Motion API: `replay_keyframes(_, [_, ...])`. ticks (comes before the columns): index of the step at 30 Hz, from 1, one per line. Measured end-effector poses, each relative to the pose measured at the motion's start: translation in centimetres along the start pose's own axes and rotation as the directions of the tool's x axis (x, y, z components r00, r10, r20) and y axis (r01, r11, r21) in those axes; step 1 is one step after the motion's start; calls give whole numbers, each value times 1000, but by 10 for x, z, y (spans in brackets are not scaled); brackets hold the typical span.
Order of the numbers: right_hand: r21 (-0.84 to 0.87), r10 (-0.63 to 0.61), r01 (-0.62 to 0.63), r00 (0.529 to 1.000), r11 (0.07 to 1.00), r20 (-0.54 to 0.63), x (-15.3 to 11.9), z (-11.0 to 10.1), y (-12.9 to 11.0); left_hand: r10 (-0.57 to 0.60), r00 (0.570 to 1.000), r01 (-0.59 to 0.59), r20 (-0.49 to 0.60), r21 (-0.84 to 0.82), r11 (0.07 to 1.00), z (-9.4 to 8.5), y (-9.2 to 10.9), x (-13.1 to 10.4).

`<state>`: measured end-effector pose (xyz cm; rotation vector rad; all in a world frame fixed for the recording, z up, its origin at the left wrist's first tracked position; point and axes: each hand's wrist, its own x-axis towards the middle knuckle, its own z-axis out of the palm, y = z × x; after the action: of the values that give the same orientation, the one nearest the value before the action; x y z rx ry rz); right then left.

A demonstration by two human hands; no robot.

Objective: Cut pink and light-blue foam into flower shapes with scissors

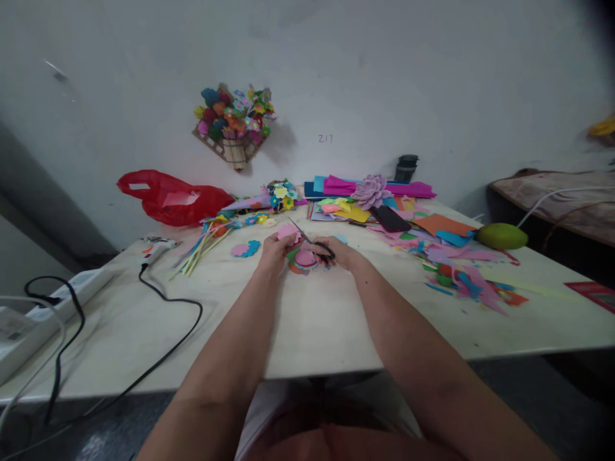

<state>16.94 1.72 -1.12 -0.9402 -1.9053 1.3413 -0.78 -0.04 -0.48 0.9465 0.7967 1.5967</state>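
The work looks partway along. The left hand (pixel 273 252) pinches a pink piece (pixel 287 233) between narrowed fingertips above the table (pixel 317 339), its visible edge scalloped like a flower's. The right hand (pixel 342 252) has its fingers closed around the dark handles of the scissors (pixel 325 248), whose blades point toward the pink piece. Already cut, by the look of them, are a pink scalloped shape (pixel 239 250) and a blue scalloped shape (pixel 252 248), lying together beyond the left wrist. Farther back, a cluster of small flowers (pixel 282 194) appears finished, as does a large purple flower (pixel 372 191) resting by the coloured sheets (pixel 353 213). Those sheets look like material left uncut, and the pink piece itself seems to be still in work; how much of its edge remains to be trimmed cannot be told. Loose scraps (pixel 473 285) lie to the right. Fingers partly cover both the pink piece and the scissor handles, and whether the blades touch the pink piece is unclear. The round coloured pieces (pixel 305 258) beneath the hands overlap and blur, so their number and outlines are hard to make out.
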Motion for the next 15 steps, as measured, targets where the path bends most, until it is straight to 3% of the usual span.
replay_keyframes(15, [-7,9,-9,1000,1000,11,-3,-1,-4,-29,1000,29,-1,-4,1000,0,1,-1])
